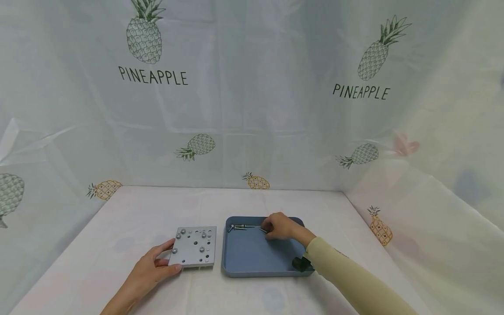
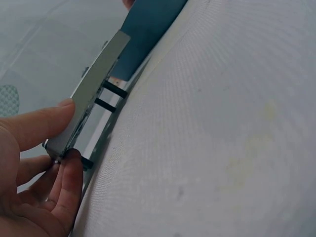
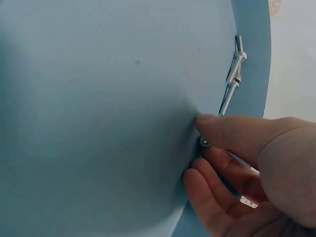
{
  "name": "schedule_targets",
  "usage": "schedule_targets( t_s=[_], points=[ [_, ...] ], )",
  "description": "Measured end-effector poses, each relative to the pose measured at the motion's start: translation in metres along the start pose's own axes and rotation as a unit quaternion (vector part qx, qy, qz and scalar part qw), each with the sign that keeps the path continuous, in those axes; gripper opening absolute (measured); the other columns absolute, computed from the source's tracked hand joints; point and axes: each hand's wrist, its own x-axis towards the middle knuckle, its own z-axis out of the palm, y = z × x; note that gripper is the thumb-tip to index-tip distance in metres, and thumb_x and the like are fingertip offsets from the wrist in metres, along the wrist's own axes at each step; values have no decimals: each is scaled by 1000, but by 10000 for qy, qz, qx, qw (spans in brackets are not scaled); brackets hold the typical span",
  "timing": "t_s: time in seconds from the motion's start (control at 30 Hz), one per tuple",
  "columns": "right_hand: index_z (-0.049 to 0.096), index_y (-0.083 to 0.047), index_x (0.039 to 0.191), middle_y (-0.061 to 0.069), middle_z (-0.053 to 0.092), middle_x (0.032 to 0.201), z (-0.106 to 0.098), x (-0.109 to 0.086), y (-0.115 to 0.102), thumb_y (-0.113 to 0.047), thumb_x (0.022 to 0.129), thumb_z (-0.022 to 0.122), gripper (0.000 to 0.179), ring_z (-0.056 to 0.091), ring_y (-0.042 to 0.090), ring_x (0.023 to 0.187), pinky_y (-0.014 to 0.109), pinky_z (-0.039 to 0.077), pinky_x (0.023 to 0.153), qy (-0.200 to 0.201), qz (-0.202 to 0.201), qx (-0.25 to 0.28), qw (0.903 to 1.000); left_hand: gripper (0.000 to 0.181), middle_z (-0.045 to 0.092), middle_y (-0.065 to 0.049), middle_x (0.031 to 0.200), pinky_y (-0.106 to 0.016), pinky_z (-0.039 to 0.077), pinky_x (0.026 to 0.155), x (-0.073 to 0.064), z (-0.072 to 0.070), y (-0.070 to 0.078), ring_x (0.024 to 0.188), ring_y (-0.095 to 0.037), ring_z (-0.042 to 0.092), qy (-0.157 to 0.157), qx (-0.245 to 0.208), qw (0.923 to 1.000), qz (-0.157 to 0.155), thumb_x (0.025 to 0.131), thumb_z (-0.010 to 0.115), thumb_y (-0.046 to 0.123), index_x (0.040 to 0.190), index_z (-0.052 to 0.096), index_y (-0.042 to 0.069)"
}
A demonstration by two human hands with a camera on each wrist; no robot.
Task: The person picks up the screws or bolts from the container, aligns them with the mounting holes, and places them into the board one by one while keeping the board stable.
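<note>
Fingers of the right hand [image 1: 280,227] pinch a bolt [image 3: 205,143] in the tray [image 1: 252,258]; left hand [image 1: 151,269] fingers grip the plate [image 1: 194,247].

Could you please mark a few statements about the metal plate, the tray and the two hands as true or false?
1. The left hand grips the near left corner of the metal plate. True.
2. The metal plate lies inside the blue tray. False: it rests on the table, just left of the tray.
3. The right hand pinches a screw in the tray. True.
4. The other loose screws lie at the tray's near edge. False: they lie by its far left corner.
5. Several screws already sit in the plate. True.
</note>
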Motion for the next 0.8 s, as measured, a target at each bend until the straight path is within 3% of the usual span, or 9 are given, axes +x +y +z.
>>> schedule_targets(
  t_s=[0.5, 0.8],
  points=[
    [80, -7, 98, -1, 74, 90, 1, -7, 6, 0, 87, 85, 14, 63, 10, 82, 32, 54, 77, 256, 423, 69, 9988, 101, 49, -15, 156, -35, 51, 88, 1, 1, 0, 110, -19, 65, 38, 55, 10000, -59, 79, 95, 37, 164, 43, 18],
    [80, -8, 91, -3, 73, 84, 2, -8, 10, -1, 87, 86, 9, 61, 7, 75, 27, 53, 72, 409, 356, 97, 9985, 101, 51, -14, 154, -34, 49, 88, 1, 2, 0, 110, -18, 65, 41, 5, 10000, -75, 80, 95, 36, 164, 42, 19]
  ],
)
